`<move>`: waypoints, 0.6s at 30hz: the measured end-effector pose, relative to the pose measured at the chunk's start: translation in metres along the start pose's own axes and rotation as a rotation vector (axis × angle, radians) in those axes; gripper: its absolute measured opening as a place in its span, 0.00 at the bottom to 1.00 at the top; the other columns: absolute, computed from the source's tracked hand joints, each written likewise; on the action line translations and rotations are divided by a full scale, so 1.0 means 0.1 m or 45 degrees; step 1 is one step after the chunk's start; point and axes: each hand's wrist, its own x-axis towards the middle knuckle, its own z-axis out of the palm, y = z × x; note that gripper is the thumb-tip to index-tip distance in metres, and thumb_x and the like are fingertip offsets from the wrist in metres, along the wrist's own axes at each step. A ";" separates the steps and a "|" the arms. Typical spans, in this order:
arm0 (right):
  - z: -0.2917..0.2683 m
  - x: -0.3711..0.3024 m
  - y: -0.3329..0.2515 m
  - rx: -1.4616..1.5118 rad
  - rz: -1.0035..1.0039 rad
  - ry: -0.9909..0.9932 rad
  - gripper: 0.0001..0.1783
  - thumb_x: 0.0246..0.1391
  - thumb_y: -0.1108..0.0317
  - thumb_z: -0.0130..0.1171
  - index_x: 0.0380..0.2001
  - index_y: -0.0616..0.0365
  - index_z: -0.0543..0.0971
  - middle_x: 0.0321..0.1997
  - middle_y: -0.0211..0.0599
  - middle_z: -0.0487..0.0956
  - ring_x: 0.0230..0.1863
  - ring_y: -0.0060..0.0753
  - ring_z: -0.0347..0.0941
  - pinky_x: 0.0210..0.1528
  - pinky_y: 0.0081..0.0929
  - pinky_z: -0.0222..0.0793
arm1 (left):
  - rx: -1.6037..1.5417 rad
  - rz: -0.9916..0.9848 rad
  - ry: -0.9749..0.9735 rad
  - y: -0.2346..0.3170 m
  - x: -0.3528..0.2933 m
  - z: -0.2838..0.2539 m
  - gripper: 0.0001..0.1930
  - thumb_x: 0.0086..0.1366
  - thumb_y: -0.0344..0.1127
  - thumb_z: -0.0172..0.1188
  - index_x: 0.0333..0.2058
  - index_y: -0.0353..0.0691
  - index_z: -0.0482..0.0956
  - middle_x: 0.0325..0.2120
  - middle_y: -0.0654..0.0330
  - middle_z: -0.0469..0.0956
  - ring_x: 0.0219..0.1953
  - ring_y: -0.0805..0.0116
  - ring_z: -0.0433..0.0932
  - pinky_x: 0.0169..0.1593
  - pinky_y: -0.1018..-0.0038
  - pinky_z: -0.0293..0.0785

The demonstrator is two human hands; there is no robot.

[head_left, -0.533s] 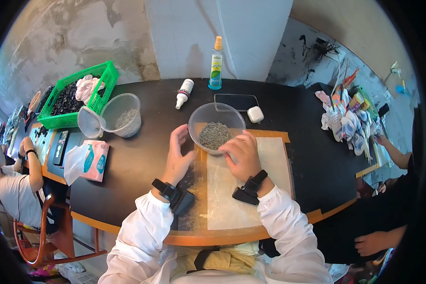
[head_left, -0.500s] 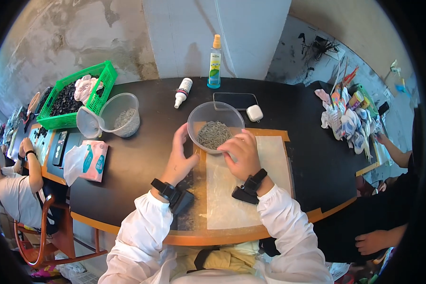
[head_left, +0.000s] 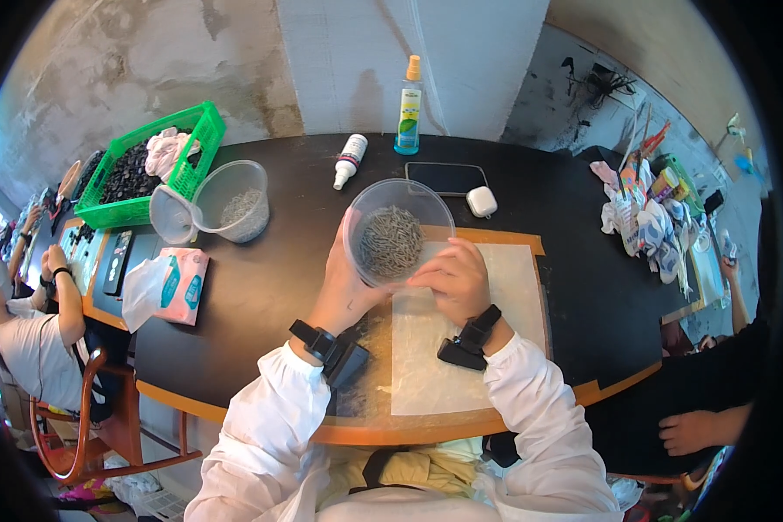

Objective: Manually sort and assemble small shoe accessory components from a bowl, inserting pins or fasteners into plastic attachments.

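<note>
Holding clear tub (head_left: 437, 213), both hands (head_left: 458, 278), grey pieces (head_left: 391, 244) inside

The black table (head_left: 605, 300) bears phone (head_left: 435, 178) and tissue box (head_left: 185, 293).

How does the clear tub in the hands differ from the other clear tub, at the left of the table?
The held tub is gripped by the left hand, with the right hand at its side; the other tub sits on the table, untouched. The held tub's contents look darker grey, the other tub's paler. Both are round, see-through, open-topped and partly filled with small grey pieces.
</note>
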 end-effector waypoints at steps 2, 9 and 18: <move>-0.03 -0.01 -0.02 -0.030 0.007 0.007 0.13 0.38 0.77 0.61 0.25 0.43 0.84 0.31 0.18 0.79 0.42 0.31 0.72 0.59 0.42 0.64 | 0.120 0.047 0.011 -0.01 -0.01 -0.14 0.57 0.39 0.37 0.80 0.67 0.39 0.53 0.67 0.47 0.51 0.70 0.49 0.53 0.70 0.58 0.52; -0.04 -0.04 -0.08 -0.146 0.081 0.120 0.16 0.37 0.79 0.59 0.29 0.44 0.82 0.41 0.23 0.78 0.49 0.37 0.70 0.61 0.46 0.60 | 0.852 -0.325 0.816 -0.16 -0.21 -0.96 0.38 0.50 0.38 0.73 0.60 0.47 0.67 0.63 0.41 0.51 0.66 0.40 0.49 0.68 0.51 0.48; 0.13 -0.18 0.17 0.625 0.486 0.240 0.60 0.35 0.65 0.78 0.69 0.56 0.52 0.72 0.62 0.48 0.73 0.60 0.45 0.72 0.50 0.46 | 0.729 -0.455 0.899 -0.89 0.17 -1.15 0.39 0.47 0.50 0.76 0.49 0.34 0.64 0.50 0.40 0.68 0.53 0.42 0.69 0.56 0.57 0.65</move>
